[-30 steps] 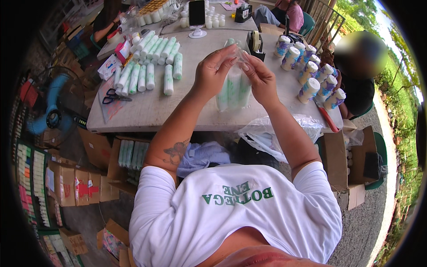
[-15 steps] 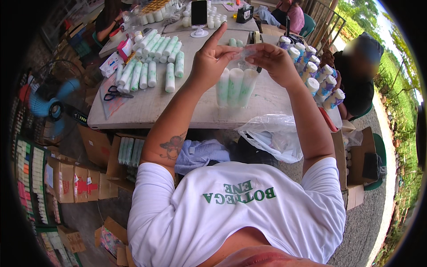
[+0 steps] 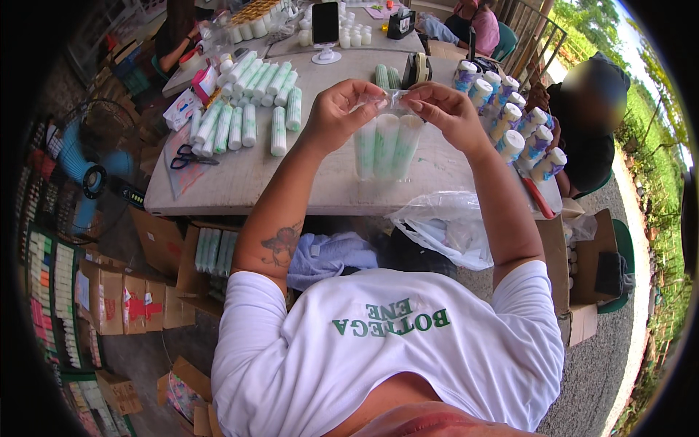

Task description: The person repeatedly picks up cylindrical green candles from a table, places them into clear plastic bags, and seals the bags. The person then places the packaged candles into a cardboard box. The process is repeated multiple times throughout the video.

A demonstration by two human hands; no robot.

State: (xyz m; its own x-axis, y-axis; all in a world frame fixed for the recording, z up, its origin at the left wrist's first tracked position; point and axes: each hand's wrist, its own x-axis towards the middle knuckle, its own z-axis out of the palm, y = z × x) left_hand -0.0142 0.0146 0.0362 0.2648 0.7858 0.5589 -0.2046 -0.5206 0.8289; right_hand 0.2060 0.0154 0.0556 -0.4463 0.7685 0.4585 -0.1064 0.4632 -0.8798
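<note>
A clear plastic bag (image 3: 386, 149) holds three white-and-green candle-like cylinders side by side, standing over the near half of the table. My left hand (image 3: 348, 113) pinches the bag's top at its left corner. At the right corner, my right hand (image 3: 445, 109) grips the same top edge between thumb and fingers. The plastic between both hands is gathered and creased. Just beyond my right hand sits a tape dispenser (image 3: 417, 71), with a couple of green-wrapped cylinders (image 3: 386, 76) beside it.
Many wrapped cylinders (image 3: 247, 91) lie piled at left, near dark-handled scissors (image 3: 191, 154). White bottles with purple labels (image 3: 511, 144) stand at right, in front of a seated person (image 3: 590, 124). A phone (image 3: 325, 23) stands at the back. A crumpled plastic bag (image 3: 451, 226) hangs below the table edge.
My left hand has come down and its raised index finger has folded in to the bag's top. Both hands now hold the top corners, slightly farther apart.
</note>
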